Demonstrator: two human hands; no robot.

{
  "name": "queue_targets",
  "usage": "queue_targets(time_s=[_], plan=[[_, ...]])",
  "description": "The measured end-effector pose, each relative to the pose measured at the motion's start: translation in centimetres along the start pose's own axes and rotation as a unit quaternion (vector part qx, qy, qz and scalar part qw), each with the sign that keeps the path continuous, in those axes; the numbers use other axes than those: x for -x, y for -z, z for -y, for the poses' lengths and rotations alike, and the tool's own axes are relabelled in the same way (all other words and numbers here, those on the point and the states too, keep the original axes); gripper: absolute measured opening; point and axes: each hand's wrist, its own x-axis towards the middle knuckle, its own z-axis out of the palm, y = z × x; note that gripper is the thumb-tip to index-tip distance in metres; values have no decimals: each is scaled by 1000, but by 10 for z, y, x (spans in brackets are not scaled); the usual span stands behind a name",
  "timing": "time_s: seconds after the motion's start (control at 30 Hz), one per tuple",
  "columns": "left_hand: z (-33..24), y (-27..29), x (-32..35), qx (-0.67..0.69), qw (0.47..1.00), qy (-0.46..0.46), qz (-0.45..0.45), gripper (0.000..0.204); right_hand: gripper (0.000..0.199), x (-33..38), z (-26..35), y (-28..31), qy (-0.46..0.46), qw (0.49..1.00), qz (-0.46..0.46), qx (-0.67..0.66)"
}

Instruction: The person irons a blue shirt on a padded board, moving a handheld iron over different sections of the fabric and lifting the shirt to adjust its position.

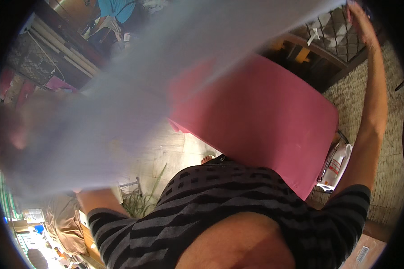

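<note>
A thin pale greyish cloth (pixel 134 85), smeared by motion, stretches across the view from upper right to lower left. At the far upper right, my right hand (pixel 361 22) is raised at the end of an outstretched arm, its fingers closed at the cloth's edge. My left forearm (pixel 101 200) reaches out to the left and passes behind the cloth. The left hand's fingers are hidden or blurred there. Below the cloth lies a flat surface with a pink cover (pixel 274 121), just in front of my body.
Dark furniture with lattice panels (pixel 339 33) stands beyond the pink surface. A white container (pixel 339 166) sits by its right side. Clothes, including a blue garment (pixel 116 9), lie at upper left. A brown bag (pixel 65 219) and a leafy plant (pixel 139 204) are at lower left.
</note>
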Motion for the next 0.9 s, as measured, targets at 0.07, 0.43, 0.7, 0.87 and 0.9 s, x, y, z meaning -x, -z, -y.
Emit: queue_targets(time_s=[0.07,0.43,0.7,0.87,0.9], plan=[[59,-45,23,142,988,21,51,17,33,31,-59,84,-166,977,131,7],[295,-223,101,443,816,371,-12,7,43,273,-261,-19,-397,903,-134,96],[334,-285,80,442,817,356,104,22,30,279,-263,8,-386,819,-141,401],[345,-277,47,264,866,362,221,46,21,352,-269,21,-74,787,-170,589],[342,-260,52,201,881,378,201,46,20,348,-255,-31,-33,825,-179,534]])
